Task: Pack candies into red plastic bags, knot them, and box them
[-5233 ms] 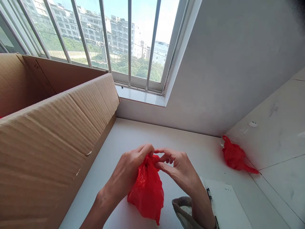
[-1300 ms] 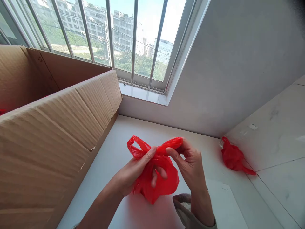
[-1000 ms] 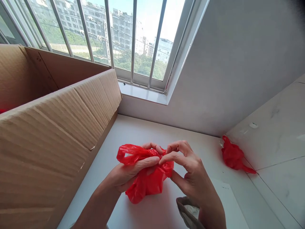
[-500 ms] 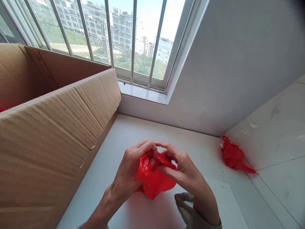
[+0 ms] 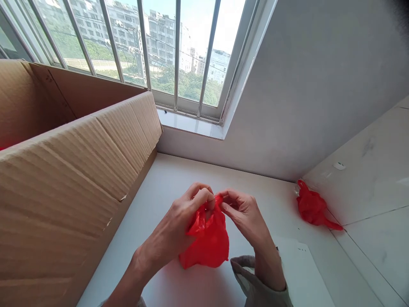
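A red plastic bag (image 5: 211, 247) was gripped at its gathered top by the left hand (image 5: 179, 217) and the right hand (image 5: 247, 215) at a white table (image 5: 179, 170). Folds of plastic were bunched under the curled fingers of the left hand, whose fingertips were partly hidden. A narrow pinch was formed by the thumb and forefinger of the right hand, and a short red end was held between them. The 2 hands were placed just beside each other, with the bag's rounded lower part hung below and between them. Whether the table was touched by the bag's underside could not be told. The right forearm was partly covered by a grey-green sleeve (image 5: 265, 290), and a flat white panel (image 5: 300, 268) was seen on the table near it.

To the left, the table's edge was taken up by an open cardboard box (image 5: 79, 170), inside which a patch of red (image 5: 1, 148) was glimpsed at the frame's border. Well apart, in the far right corner, another red bag (image 5: 313, 207) was set against a marbled wall (image 5: 380, 170), its knotted or twisted tail pointed toward the viewer's right. The scene was lit by a barred window (image 5: 191, 64), framed by a grey wall (image 5: 313, 85), through which pale buildings and green trees were seen.
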A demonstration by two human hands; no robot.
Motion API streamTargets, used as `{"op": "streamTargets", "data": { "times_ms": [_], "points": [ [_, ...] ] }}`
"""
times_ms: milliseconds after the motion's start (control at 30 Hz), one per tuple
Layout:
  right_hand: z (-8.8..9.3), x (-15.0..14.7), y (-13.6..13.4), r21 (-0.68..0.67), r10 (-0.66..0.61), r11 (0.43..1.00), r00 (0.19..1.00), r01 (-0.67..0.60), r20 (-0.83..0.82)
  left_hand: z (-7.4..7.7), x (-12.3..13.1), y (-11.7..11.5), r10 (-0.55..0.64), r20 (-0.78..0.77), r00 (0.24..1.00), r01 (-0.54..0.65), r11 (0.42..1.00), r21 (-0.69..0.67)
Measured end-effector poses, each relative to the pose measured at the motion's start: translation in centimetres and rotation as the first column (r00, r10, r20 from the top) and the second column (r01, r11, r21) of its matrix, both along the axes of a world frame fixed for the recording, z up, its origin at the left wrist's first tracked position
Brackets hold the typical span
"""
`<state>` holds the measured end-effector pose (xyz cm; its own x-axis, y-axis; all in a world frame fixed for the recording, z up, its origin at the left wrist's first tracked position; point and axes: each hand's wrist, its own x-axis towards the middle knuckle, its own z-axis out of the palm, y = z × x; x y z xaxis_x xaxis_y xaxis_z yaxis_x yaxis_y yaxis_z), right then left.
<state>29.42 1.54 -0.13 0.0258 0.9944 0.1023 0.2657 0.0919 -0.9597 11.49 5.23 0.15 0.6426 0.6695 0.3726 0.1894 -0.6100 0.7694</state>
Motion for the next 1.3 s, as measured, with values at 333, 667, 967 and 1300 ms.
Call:
{"op": "streamTargets", "data": {
  "times_ms": [333,667,967,1300],
  "points": [
    [-0.6,3.0,0.1,0.076,-0.296,0.955,0.942,0.288,0.158,1.1,-1.4,0.0,-0.108,0.062,0.992,0.123,0.924,-0.361],
    [-4.7,9.2,1.3,0.098,-0.626,0.777,0.743,0.622,0.238,2.8,-2.5,-0.2,-0.108,-0.261,0.959,0.029,0.957,-0.29],
    [-5.4,8.2,0.7,0.111,-0.441,0.869,0.652,0.482,0.617,0.4,-4.1,-0.6,-0.121,-0.42,0.9,0.091,0.992,-0.09],
    [-3.2,2.2,0.5,0.035,-0.018,0.999,0.638,-0.014,0.77,2.3,-5.3,-3.7,-0.149,-0.387,0.91,0.172,0.985,0.026]
  ]
}}
